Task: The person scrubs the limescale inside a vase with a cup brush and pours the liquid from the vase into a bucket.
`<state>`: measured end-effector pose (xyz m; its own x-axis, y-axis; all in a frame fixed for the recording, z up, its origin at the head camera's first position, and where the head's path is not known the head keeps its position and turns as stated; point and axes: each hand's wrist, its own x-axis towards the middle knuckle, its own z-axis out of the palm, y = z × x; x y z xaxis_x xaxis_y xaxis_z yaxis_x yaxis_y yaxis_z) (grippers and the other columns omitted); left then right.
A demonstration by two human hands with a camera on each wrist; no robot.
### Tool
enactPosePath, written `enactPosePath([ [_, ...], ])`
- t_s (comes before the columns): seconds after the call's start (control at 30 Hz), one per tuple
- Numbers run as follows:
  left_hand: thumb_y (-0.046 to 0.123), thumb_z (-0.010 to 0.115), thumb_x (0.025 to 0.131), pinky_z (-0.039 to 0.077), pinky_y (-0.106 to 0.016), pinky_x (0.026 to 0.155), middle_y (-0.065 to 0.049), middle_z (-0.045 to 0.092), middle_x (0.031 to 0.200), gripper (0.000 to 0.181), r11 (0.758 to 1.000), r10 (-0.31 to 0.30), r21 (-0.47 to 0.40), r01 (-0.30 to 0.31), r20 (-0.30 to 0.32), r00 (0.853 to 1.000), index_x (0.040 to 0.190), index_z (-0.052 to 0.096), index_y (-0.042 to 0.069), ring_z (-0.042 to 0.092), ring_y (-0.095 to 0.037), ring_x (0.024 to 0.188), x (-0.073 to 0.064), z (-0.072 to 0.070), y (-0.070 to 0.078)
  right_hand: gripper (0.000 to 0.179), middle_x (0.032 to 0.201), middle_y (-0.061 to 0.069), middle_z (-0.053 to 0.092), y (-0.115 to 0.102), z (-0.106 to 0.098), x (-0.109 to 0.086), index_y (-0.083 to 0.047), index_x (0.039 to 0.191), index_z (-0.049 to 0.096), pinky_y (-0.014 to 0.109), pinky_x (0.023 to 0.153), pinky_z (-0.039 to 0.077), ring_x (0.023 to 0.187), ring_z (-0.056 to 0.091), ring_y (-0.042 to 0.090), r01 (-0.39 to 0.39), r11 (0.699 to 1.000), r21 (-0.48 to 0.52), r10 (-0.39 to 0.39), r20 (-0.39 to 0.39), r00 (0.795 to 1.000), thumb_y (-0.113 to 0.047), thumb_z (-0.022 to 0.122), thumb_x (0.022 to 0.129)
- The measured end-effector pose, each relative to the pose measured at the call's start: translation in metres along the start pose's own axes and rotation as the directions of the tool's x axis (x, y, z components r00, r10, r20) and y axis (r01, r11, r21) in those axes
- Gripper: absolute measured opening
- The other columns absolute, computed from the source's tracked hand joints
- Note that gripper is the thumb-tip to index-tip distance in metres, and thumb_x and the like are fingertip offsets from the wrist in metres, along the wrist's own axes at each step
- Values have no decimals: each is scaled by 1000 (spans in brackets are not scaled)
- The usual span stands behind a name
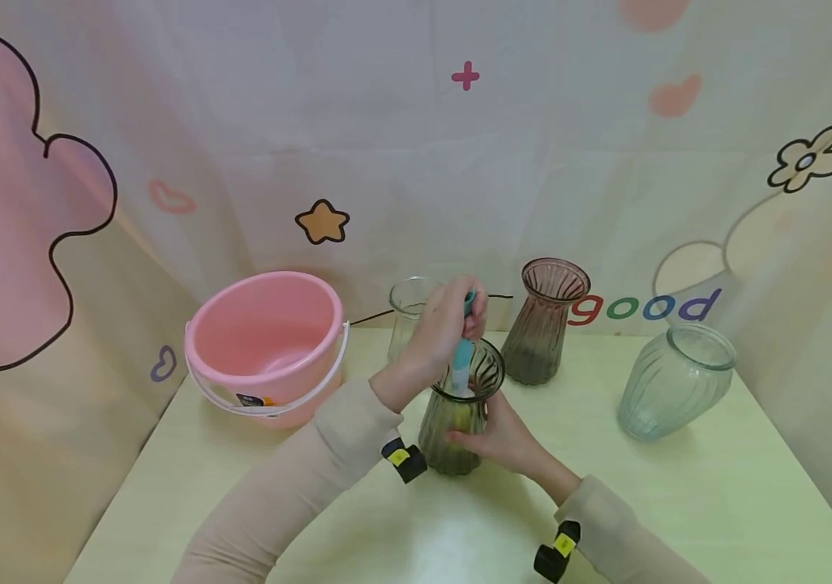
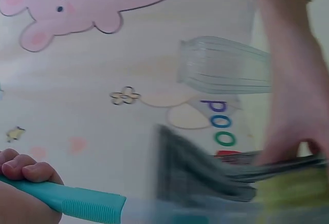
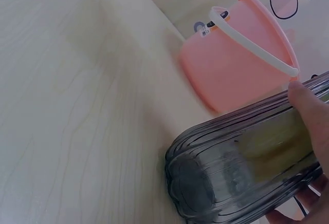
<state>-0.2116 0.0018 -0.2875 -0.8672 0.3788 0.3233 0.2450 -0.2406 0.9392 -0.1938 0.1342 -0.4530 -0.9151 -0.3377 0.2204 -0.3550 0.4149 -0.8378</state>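
A ribbed grey glass vase [image 1: 452, 442] stands on the table in the head view. My right hand [image 1: 507, 434] grips its side, thumb in front; the right wrist view shows the same thumb and fingers [image 3: 313, 116] around the glass. Above the rim, my left hand [image 1: 441, 324] grips the teal handle of a bottle brush [image 2: 92, 203]. The shaft runs down through the vase's mouth, and a yellowish-green head shows blurred through the glass. In the left wrist view the vase rim is motion-blurred.
A pink bucket [image 1: 270, 280] with a white handle stands at the left. Behind the hands is a clear glass vase [image 1: 409, 296], partly hidden. A reddish-brown vase [image 1: 536, 341] stands at the back, and a pale clear vase [image 1: 671, 389] at the right. A printed curtain [image 1: 387, 105] hangs behind.
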Motion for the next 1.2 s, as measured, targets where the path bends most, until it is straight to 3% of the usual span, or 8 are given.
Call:
enactPosePath([
  [0.07, 19, 26, 92, 23, -27, 49, 0, 29, 54, 31, 999, 41, -7, -41, -3, 999, 65, 35, 7, 26, -17, 49, 2, 2, 15, 92, 140, 3, 36, 0, 1, 0, -21, 141, 22, 48, 104, 30, 131, 34, 23, -9, 1000, -4, 9, 0, 1000, -25, 80, 69],
  [0.2, 18, 25, 91, 22, -26, 49, 0, 29, 54, 30, 998, 56, -12, -56, -1, 998, 65, 35, 8, 25, -17, 49, 7, 3, 37, 91, 139, 4, 37, 1, 4, 0, -20, 140, 24, 49, 104, 30, 131, 34, 25, -15, 1000, 19, 15, -3, 1000, -24, 81, 69],
  [0.33, 17, 25, 90, 23, -26, 49, 0, 28, 53, 29, 999, 13, -32, -14, -40, 999, 63, 34, 9, 24, -16, 47, 12, 1, 50, 88, 137, 3, 39, 1, 9, -2, -19, 138, 27, 48, 105, 30, 130, 36, 23, -14, 999, 38, 14, -6, 1000, -24, 81, 68],
  [0.5, 17, 27, 88, 20, -27, 48, 0, 26, 51, 28, 996, 35, -84, -42, -89, 995, 61, 32, 10, 21, -16, 45, 16, -2, 59, 85, 134, 3, 42, -2, 13, -2, -18, 136, 30, 46, 103, 33, 127, 40, 22, -2, 999, 32, 3, -24, 1000, -22, 81, 68],
  [0.67, 17, 25, 91, 19, -27, 46, 0, 25, 51, 31, 989, 113, -84, -119, -72, 991, 62, 31, 9, 20, -16, 45, 9, -1, 57, 86, 131, 2, 44, -4, 13, -2, -18, 135, 30, 44, 101, 35, 123, 44, 20, -4, 1000, 21, 5, -36, 999, -22, 82, 67],
  [0.9, 18, 24, 90, 18, -26, 47, 1, 25, 52, 30, 980, 171, -81, -181, -114, 979, 63, 31, 10, 20, -15, 46, -1, -2, 49, 88, 132, 2, 43, -2, 13, -1, -16, 136, 28, 42, 101, 36, 122, 44, 19, 7, 1000, -27, -9, -68, 998, -23, 82, 67],
  [1.07, 19, 25, 90, 18, -26, 47, 2, 25, 52, 29, 977, 174, -101, -190, -152, 973, 63, 31, 10, 20, -14, 46, -2, -4, 38, 90, 130, 5, 44, 0, 14, 0, -14, 135, 28, 42, 100, 37, 121, 45, 21, -3, 998, -58, -4, -116, 993, -24, 83, 65],
  [1.2, 16, 24, 90, 20, -26, 47, 1, 25, 52, 29, 987, 98, -109, -120, -183, 978, 63, 31, 9, 21, -15, 47, -3, -7, 16, 93, 129, 6, 45, 1, 16, 1, -13, 136, 27, 42, 99, 39, 120, 46, 22, -3, 997, -83, -9, -149, 989, -28, 83, 64],
])
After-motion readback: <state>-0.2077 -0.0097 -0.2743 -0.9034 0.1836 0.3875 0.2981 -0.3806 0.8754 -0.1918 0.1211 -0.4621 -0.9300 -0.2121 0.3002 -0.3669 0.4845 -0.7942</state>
